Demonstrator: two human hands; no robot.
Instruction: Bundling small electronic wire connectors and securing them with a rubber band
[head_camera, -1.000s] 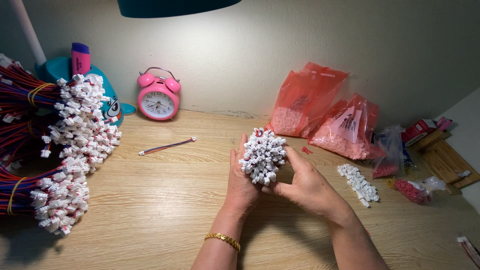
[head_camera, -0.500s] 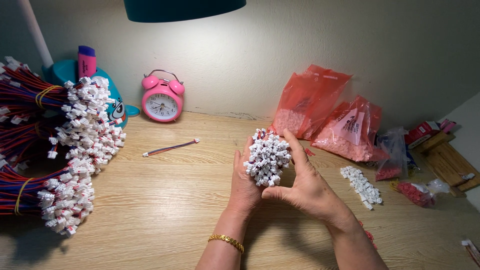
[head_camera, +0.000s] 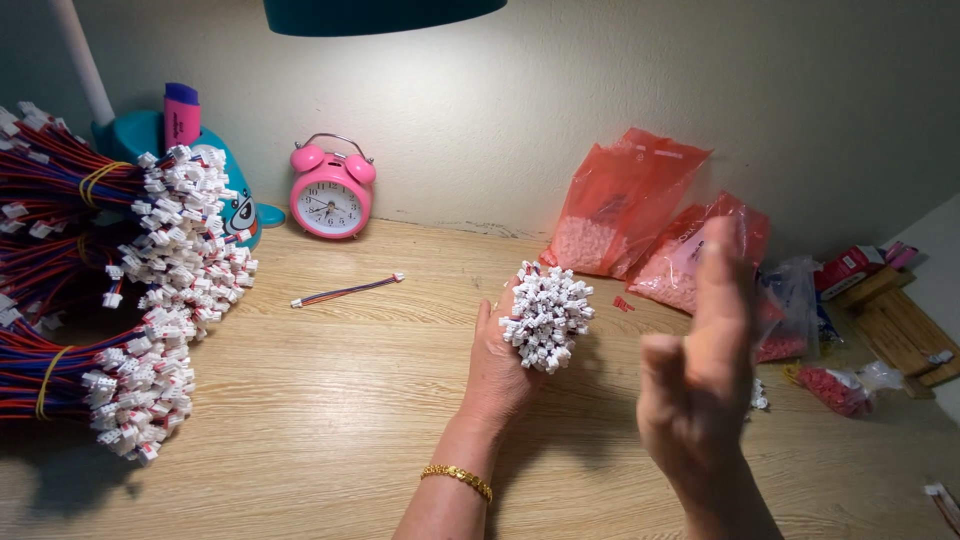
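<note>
The left hand (head_camera: 497, 365) is clamped around a bundle of wires capped with white connectors (head_camera: 547, 316), holding it upright above the middle of the bench (head_camera: 330, 400), connector ends up. The right hand (head_camera: 700, 380) is raised clear of the bundle, fingers apart and holding nothing, blurred. At the left edge of the bench lie big bundles of red and blue wires (head_camera: 90, 290) with white connectors, bound with yellow bands. A single short wire (head_camera: 347, 290) lies toward the back edge, near a pink alarm clock (head_camera: 330, 200) by the wall. Red bags of small parts (head_camera: 620, 215) lean at the back right
</note>
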